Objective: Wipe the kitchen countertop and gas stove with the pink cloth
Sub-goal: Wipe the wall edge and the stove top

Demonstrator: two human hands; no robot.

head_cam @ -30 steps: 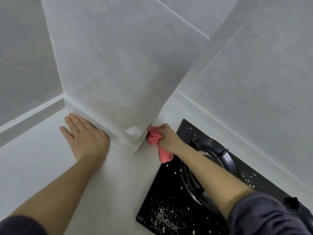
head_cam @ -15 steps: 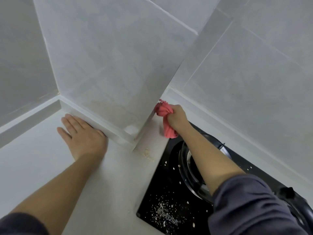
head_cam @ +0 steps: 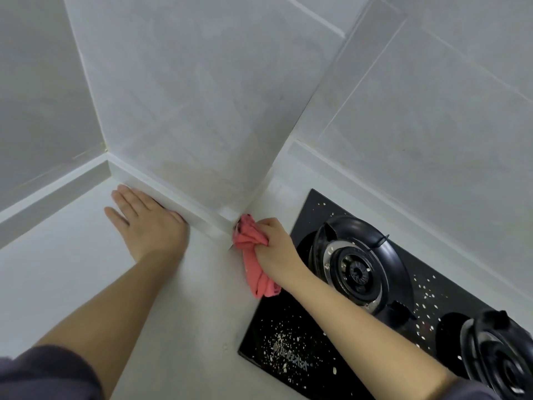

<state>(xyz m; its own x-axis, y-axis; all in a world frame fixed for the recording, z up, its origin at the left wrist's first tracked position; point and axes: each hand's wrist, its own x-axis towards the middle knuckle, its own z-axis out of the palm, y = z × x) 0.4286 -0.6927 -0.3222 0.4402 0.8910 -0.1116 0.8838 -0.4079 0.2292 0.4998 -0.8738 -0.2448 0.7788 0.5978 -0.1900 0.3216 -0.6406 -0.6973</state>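
Observation:
My right hand (head_cam: 275, 246) grips the bunched pink cloth (head_cam: 251, 255) and holds it against the white countertop (head_cam: 72, 278), right at the outer corner of the tiled wall column. The cloth's tail trails toward me along the left edge of the black glass gas stove (head_cam: 291, 339). White crumbs speckle the stove glass. My left hand (head_cam: 147, 223) lies flat with straight fingers on the countertop, beside the low white ledge at the column's foot.
A tiled wall column (head_cam: 187, 111) juts out between my hands. One black burner with its pan support (head_cam: 357, 264) sits just right of my right hand; a second burner (head_cam: 501, 356) is at the lower right. Tiled walls close off the back.
My right hand pulled the cloth back from the gap behind the column toward me, to the column's corner. The left hand stayed flat in place. The view shifted, showing the second burner.

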